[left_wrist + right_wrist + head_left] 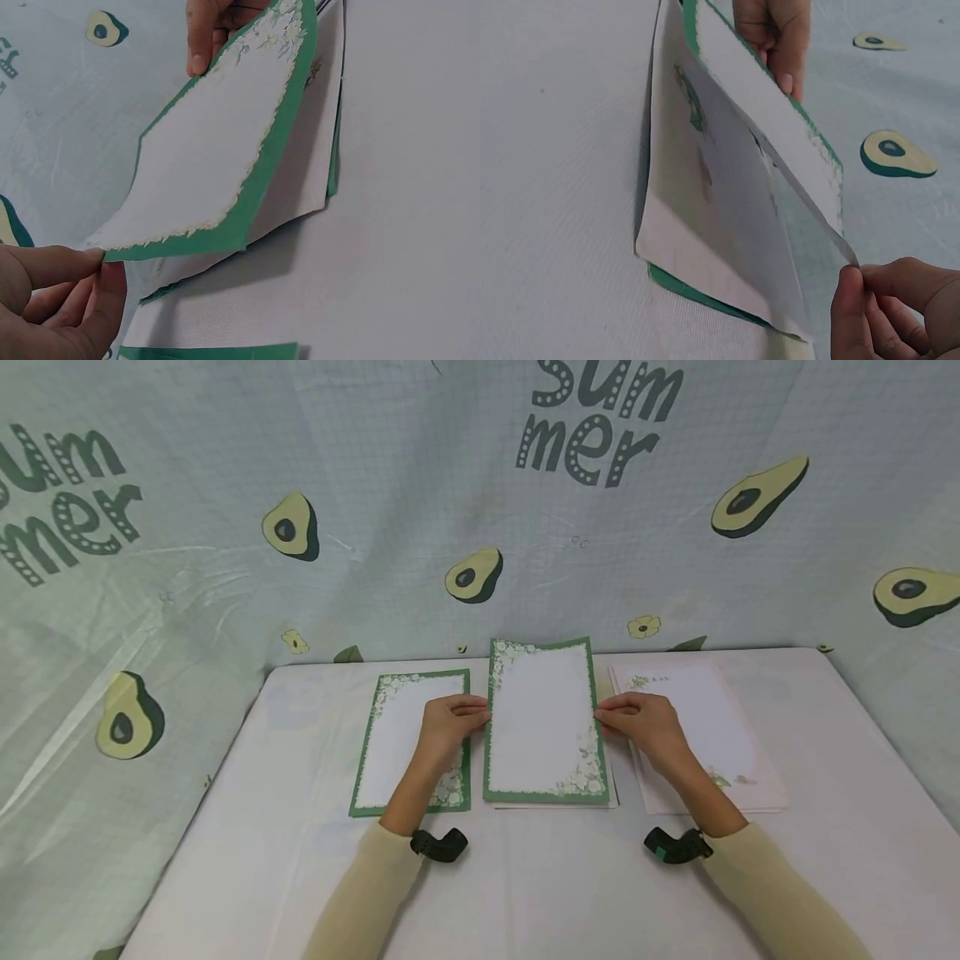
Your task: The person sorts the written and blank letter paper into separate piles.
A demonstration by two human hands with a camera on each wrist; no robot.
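Note:
Both hands pinch one sheet of paper (543, 718) with a green floral border, tilted up over the middle stack. My left hand (450, 722) grips its left edge between thumb and fingers. On the opposite edge, my right hand (645, 722) pinches the sheet the same way. Beneath it, in the right wrist view, lies a pale pink sheet (682, 225) with a green-edged sheet (697, 296) under that. Another green-bordered sheet (405, 735) lies to the left, partly covered by the left forearm. A pink-bordered sheet (701, 727) lies to the right, partly under the right forearm.
The papers lie on a white-covered table (555, 885). Behind it hangs a pale curtain (390, 468) printed with avocados and lettering. A dark camera mount (438, 845) sits at the left wrist and another mount (675, 845) at the right.

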